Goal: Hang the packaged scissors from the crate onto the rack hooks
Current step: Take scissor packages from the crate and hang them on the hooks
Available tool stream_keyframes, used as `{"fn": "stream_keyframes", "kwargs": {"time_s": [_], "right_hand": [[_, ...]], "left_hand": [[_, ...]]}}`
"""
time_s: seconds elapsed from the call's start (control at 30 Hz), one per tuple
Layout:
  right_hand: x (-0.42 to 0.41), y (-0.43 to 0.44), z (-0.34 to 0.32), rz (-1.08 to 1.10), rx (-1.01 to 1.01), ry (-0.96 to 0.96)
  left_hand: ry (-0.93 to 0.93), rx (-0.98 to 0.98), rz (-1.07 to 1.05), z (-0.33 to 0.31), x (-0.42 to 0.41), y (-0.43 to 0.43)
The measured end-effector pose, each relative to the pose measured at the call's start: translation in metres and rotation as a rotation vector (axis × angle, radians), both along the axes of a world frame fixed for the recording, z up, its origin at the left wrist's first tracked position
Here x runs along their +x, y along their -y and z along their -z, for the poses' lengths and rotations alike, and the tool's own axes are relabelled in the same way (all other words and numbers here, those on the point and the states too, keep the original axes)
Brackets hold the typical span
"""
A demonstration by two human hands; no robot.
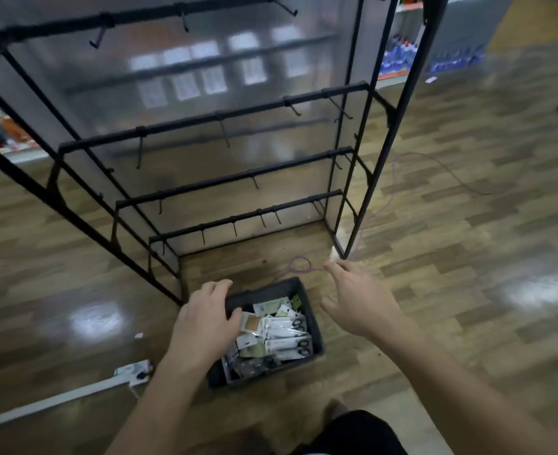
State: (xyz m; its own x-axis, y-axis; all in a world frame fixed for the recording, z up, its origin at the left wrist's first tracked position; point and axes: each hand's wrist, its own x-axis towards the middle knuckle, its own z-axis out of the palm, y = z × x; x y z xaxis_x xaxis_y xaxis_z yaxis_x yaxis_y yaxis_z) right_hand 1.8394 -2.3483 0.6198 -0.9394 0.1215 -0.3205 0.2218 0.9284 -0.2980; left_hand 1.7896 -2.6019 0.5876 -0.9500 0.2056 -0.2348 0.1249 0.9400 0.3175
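The left hand sits over the far-left corner of the crate, fingers loosely bent and gripping nothing. The right hand hovers just beyond the crate's right wall, fingers spread and empty, so both appear poised to reach in for a pack. The packaged scissors lie heaped inside the crate, and the rack stands directly behind it, the hooks in view bare, which keeps each transfer short.

Packaged scissors lie in the crate — before the rack.
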Motion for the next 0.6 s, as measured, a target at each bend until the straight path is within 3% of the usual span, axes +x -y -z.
{"fn": "stream_keyframes", "kwargs": {"time_s": [0.37,0.6], "right_hand": [[-0.016,0.023,0.03,-0.082,0.008,0.09],[-0.027,0.074,0.044,0.027,0.028,0.187]], "left_hand": [[0.064,0.018,-0.086,0.016,0.035,0.031],[0.128,0.03,0.04,0.042,-0.006,0.074]]}}
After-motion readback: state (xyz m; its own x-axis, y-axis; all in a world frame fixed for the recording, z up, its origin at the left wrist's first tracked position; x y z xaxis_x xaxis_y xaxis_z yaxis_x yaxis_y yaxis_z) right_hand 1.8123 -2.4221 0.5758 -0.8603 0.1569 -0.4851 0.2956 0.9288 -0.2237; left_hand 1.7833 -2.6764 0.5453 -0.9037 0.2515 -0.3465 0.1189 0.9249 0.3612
